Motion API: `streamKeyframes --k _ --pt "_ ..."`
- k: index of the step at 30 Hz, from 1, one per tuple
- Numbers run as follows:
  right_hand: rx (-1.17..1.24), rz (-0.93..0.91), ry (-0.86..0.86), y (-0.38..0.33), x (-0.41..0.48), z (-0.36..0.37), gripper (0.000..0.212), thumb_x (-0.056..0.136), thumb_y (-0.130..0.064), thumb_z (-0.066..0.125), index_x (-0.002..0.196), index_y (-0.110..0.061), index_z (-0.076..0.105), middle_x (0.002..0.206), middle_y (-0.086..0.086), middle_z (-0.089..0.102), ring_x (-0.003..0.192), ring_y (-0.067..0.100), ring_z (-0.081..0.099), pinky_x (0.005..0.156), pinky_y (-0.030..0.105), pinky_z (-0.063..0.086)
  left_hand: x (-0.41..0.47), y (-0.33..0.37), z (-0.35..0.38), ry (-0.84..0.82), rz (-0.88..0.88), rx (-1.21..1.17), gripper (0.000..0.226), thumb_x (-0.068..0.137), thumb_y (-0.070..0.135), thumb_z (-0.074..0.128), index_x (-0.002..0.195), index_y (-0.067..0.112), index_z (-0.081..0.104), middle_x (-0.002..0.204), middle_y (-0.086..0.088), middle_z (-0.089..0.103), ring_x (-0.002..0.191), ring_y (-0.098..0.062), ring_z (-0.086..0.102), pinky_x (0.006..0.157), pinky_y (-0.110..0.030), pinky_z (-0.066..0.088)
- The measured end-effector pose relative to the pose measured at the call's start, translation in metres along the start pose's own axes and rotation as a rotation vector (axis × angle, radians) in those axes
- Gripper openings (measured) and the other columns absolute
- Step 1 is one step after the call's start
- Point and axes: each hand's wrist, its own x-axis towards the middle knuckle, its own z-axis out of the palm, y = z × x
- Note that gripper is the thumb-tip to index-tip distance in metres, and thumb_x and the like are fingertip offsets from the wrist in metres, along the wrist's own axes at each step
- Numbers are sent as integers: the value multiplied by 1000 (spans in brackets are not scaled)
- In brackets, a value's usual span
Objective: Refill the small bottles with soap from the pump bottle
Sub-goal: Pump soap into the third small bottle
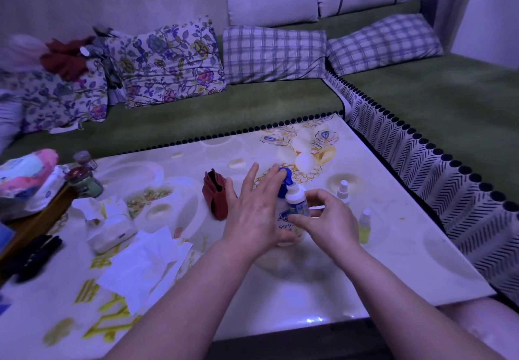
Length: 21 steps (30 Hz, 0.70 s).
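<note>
A white pump bottle (pixel 283 226) with a blue pump head (pixel 285 175) stands mid-table. My left hand (pixel 252 208) lies over it with fingers straight, fingertips on the pump head. My right hand (pixel 325 219) pinches a small white bottle (pixel 297 201) with a blue label and holds its mouth just under the pump's spout. Two more small bottles stand to the right: a white spray bottle (pixel 343 192) and a yellowish one (pixel 364 226).
A red pouch (pixel 216 196) lies left of my left hand. White tissues (pixel 146 267) and a tissue pack (pixel 111 229) cover the left of the table (pixel 393 261). Jars (pixel 84 174) stand at far left. A green sofa with pillows (pixel 275 53) wraps the table's back and right.
</note>
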Motion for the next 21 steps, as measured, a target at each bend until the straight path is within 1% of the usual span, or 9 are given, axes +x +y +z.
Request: streamKeyframes --k 6,9,15,21 --pt "-16 -11 4 1 0 2 35 63 -33 82 94 -33 65 82 -20 69 77 -3 65 77 30 52 -2 0 0 1 16 6 116 56 61 78 146 34 10 157 19 4 146 -15 -10 113 -57 -3" --pt "-16 -10 1 1 0 2 36 63 -34 82 94 -33 65 83 -20 69 77 -3 65 77 30 52 0 0 -3 -10 21 40 114 58 63 76 146 34 9 157 19 3 146 -15 -11 113 -57 -2" --pt "-44 1 -8 6 -1 3 34 64 -34 81 93 -34 63 84 -21 68 78 -3 65 72 25 49 -1 -1 7 -6 30 75 113 58 66 74 146 34 10 157 17 6 146 -16 -5 114 -55 1" --pt "-44 12 -7 5 -1 3 33 63 -34 81 89 -36 61 82 -21 68 79 -2 66 76 28 50 2 -1 3 0 39 73 107 59 65 74 144 32 17 157 17 12 146 -16 -6 113 -56 -2"
